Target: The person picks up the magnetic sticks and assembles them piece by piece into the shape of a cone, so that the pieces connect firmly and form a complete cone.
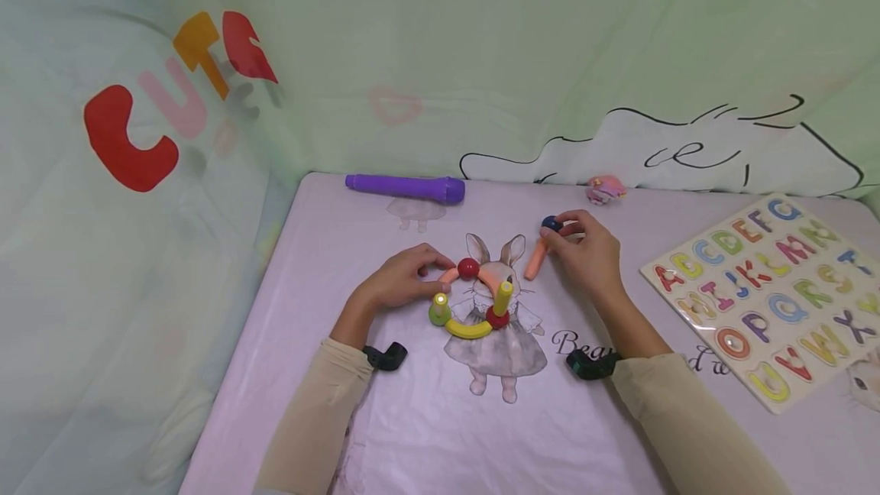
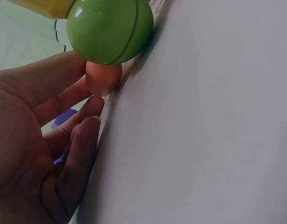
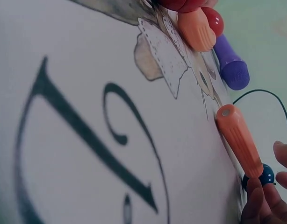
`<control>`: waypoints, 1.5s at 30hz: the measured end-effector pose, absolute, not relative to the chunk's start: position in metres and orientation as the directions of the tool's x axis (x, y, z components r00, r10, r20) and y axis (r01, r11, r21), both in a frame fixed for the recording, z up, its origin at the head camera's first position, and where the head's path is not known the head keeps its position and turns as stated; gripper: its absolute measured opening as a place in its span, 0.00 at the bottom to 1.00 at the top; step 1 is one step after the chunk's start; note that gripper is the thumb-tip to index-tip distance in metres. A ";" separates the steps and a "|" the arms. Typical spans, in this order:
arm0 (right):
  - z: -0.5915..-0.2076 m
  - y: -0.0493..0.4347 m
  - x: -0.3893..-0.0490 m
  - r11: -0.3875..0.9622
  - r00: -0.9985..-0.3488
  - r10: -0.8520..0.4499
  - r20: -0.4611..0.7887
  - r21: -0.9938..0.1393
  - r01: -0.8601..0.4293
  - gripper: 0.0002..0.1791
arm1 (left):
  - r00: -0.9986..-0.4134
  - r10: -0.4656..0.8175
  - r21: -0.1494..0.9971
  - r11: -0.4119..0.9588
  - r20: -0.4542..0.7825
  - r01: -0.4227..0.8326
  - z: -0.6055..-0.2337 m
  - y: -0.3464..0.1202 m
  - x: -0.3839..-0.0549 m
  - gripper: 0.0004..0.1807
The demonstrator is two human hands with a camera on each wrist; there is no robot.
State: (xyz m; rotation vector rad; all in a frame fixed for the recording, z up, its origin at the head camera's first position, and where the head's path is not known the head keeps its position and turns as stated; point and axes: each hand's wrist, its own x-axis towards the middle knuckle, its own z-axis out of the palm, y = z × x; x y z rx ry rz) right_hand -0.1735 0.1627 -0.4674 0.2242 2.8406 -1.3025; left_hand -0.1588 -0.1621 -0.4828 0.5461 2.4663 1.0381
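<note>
My left hand (image 1: 406,277) pinches a curved orange rod (image 2: 104,79) between thumb and fingers, just beside a green ball (image 2: 108,30). That rod belongs to a ring of joined toy pieces: a red ball (image 1: 469,268) at the back, another orange rod (image 1: 490,278), a second red ball (image 1: 498,318) and a curved yellow rod (image 1: 470,329) in front. Short yellow rods (image 1: 505,295) stand up from the green ball and the front red ball. Off to the right, my right hand (image 1: 584,250) pinches a dark blue ball (image 1: 551,224) with an orange rod (image 3: 239,140) attached, pointing toward the ring.
A purple toy microphone (image 1: 406,187) lies along the table's back edge. Farther right there is a small pink ornament (image 1: 606,189). The wooden alphabet board (image 1: 739,308) covers the right side. A printed cloth (image 1: 467,418) lies on the table, with curtains behind and left.
</note>
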 end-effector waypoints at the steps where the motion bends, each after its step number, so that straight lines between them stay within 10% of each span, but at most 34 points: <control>1: -0.468 0.163 -0.175 0.648 -0.990 0.126 -0.065 -0.750 0.132 0.30 | -0.840 0.497 0.740 0.645 -0.215 0.192 -0.482 -0.162 -0.159 0.23; 45: -0.471 0.188 -0.182 0.725 -0.952 -0.144 -0.272 -0.683 0.085 0.26 | -0.843 0.482 0.738 0.654 -0.238 0.165 -0.481 -0.161 -0.158 0.23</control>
